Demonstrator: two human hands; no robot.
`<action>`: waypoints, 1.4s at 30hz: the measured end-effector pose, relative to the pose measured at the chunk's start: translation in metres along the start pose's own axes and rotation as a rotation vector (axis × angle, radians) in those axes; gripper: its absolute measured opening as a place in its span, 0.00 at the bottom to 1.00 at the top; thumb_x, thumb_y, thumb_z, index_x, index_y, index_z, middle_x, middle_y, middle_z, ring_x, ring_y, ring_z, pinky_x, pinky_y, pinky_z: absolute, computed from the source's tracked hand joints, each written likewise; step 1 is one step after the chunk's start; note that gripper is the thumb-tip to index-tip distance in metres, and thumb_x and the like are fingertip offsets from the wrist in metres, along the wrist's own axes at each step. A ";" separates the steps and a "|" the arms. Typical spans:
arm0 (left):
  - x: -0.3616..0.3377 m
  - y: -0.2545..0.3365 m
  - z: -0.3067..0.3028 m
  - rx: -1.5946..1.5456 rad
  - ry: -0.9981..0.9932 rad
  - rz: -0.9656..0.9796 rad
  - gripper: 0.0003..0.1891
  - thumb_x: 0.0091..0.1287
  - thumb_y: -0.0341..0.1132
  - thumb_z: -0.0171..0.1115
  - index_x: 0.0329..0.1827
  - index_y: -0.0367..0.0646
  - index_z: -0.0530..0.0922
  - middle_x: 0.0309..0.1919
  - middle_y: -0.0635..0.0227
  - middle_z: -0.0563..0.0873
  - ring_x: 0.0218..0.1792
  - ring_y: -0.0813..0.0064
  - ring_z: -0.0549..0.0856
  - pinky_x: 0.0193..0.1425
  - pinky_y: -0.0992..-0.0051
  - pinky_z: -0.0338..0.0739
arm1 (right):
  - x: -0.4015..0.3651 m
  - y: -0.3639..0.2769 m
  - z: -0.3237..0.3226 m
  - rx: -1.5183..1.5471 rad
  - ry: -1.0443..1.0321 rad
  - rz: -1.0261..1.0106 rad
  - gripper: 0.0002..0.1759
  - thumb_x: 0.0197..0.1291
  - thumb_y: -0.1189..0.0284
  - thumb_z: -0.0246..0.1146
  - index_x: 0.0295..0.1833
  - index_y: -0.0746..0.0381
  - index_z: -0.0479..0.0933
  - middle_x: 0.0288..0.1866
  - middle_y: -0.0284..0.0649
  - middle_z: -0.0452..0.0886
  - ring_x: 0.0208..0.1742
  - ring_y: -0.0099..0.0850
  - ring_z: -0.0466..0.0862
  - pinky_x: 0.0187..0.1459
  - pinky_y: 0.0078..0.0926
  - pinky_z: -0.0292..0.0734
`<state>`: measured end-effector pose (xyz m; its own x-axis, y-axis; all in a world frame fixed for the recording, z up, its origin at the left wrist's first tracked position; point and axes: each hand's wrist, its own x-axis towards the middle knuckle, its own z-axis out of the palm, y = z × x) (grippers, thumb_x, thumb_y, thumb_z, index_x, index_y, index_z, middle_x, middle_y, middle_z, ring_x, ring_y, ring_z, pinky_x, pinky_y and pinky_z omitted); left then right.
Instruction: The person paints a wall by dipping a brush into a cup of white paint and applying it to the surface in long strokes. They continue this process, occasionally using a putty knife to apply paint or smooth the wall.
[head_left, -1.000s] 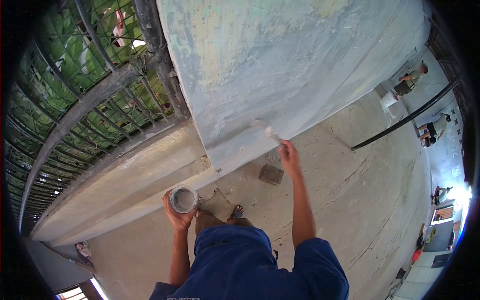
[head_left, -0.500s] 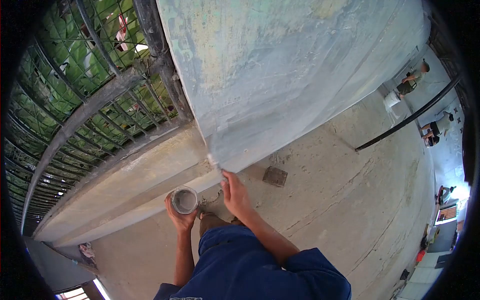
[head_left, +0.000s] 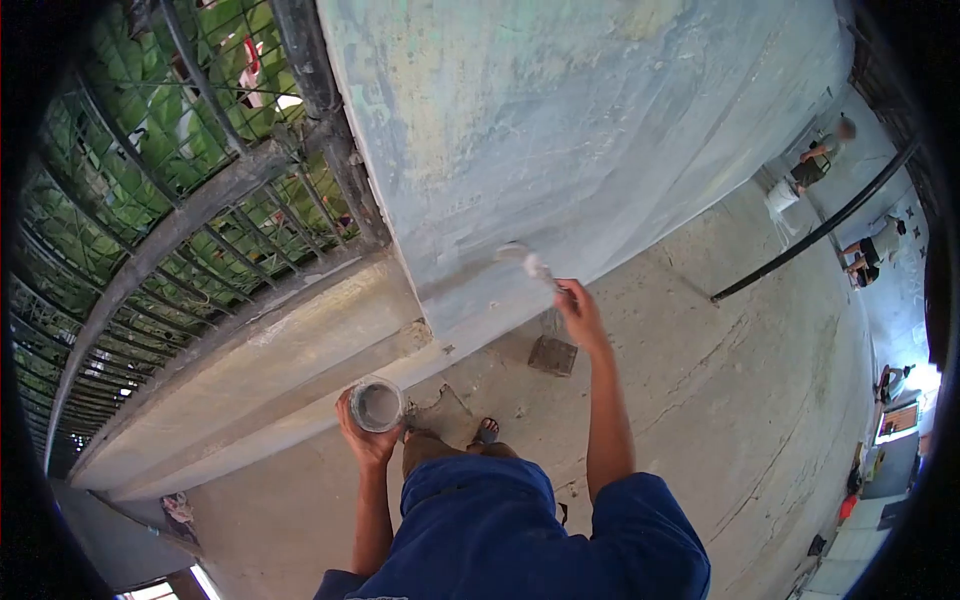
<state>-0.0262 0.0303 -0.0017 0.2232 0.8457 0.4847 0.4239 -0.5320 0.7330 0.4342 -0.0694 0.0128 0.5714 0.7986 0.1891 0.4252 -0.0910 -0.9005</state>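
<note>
My left hand [head_left: 365,440] is wrapped round a clear round tub [head_left: 399,408] with grey liquid paint [head_left: 377,406] inside, held over the foot of the low ledge. My right hand [head_left: 582,312] is closed on the handle of a paintbrush [head_left: 536,266], whose pale head is slightly blurred. The brush head is against the lower part of the wall [head_left: 560,150], or very close to it. That wall is patchy, with blue-grey, yellowish and greenish areas. A darker smear shows to the left of the brush.
A barred metal grille [head_left: 190,210] with leaves behind it stands on the ledge [head_left: 290,350] at left. A small block [head_left: 552,356] lies on the concrete floor [head_left: 680,390] by the wall. A dark pole [head_left: 810,240] slants at right. Several people are farther off, one near a white bucket [head_left: 783,196].
My right hand has swept the paintbrush right and up, away from the wall's left edge and across its lower part. My left hand with the tub has barely shifted.
</note>
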 end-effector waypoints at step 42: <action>-0.010 -0.020 -0.005 0.038 0.228 -0.234 0.43 0.42 0.42 0.86 0.64 0.38 0.77 0.57 0.52 0.81 0.60 0.47 0.82 0.67 0.52 0.75 | -0.151 -0.083 0.163 0.720 0.005 0.446 0.18 0.85 0.65 0.58 0.70 0.60 0.67 0.45 0.33 0.76 0.31 0.18 0.72 0.28 0.22 0.71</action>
<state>-0.0409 0.0326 -0.0190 -0.0848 0.9115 0.4025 0.4738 -0.3185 0.8210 0.1983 -0.0860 -0.0050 0.5834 0.7749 -0.2432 -0.3910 0.0056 -0.9204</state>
